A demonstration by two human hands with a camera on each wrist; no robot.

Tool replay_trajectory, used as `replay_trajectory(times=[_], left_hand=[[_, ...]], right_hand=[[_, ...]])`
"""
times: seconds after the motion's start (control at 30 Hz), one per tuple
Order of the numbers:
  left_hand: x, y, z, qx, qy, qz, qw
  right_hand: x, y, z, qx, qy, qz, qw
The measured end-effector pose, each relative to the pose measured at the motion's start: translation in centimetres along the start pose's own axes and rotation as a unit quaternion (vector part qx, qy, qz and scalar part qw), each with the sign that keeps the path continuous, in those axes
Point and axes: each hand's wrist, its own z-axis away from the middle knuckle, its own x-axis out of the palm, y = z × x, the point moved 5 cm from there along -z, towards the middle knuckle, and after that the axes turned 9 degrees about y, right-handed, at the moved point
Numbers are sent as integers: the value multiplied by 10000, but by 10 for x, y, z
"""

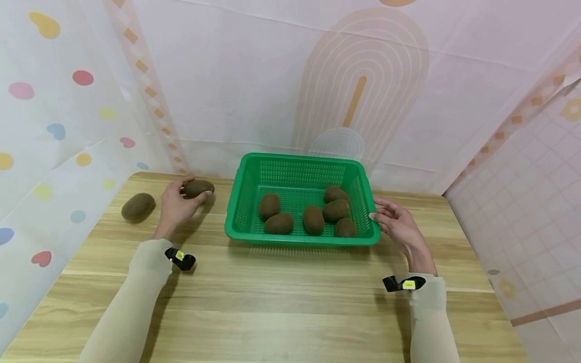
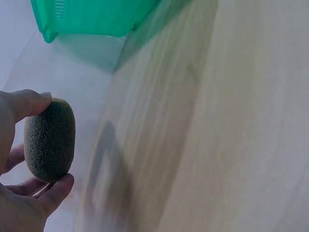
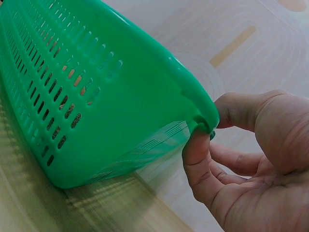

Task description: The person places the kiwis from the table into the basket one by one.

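A brown, fuzzy kiwi point(image 1: 198, 188) is held between the thumb and fingers of my left hand point(image 1: 178, 204), left of the basket. The left wrist view shows the same kiwi point(image 2: 50, 140) pinched at its two ends, with a shadow on the wood beside it. My right hand point(image 1: 399, 224) grips the right rim of a green plastic basket point(image 1: 299, 239). In the right wrist view, thumb and fingers pinch the basket's rim point(image 3: 193, 92). Several kiwis lie inside the basket, among them one kiwi point(image 1: 313, 220) near its front wall.
Another kiwi point(image 1: 138, 207) lies on the wooden table point(image 1: 281, 312) at the far left, beside my left hand. A patterned white cloth wall point(image 1: 236, 91) stands along the table's back edge, with more patterned cloth at both sides.
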Motion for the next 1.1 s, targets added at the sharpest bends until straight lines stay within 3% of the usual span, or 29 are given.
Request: replay_trajectory(times=[0.8,1.1], left_hand=[[1,54,25,210,-221,741,9968],[-1,85,35,789,-139,834,9933]], right_hand=[[1,2,0,40,71,-112,9999],[0,1,0,45,108,-97,9999]])
